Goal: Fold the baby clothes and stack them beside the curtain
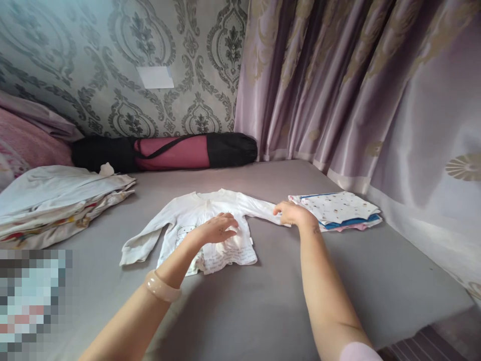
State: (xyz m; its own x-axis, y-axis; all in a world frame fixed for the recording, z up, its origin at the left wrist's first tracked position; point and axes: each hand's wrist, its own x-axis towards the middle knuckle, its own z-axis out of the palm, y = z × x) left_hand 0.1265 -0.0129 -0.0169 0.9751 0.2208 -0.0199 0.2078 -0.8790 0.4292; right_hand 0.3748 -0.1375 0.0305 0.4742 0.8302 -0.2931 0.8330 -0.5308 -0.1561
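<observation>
White long-sleeved shirt (214, 205) flat at centre on grey sheet (225, 321), printed front, hem rumpled. Left hand (220, 228) over shirt front, fingers loosely spread; contact unclear. Right hand (295, 213) at the 2 o'clock sleeve's cuff, fingers curled, grip unclear. Bare sheet at 6 o'clock. Folded stack (340, 208) at 3, near cuff; loose cotton-like pile (63, 193) at 9. Beyond, 12: black-maroon cylindrical bag (169, 152); satiny curtain (319, 75) at 1.

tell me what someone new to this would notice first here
The eye goes first to the small white shirt spread in the middle of the grey sheet, with the left hand over its front and the right hand at one cuff. Behind it, a black and dark pink bag lies along the patterned wall.
</observation>
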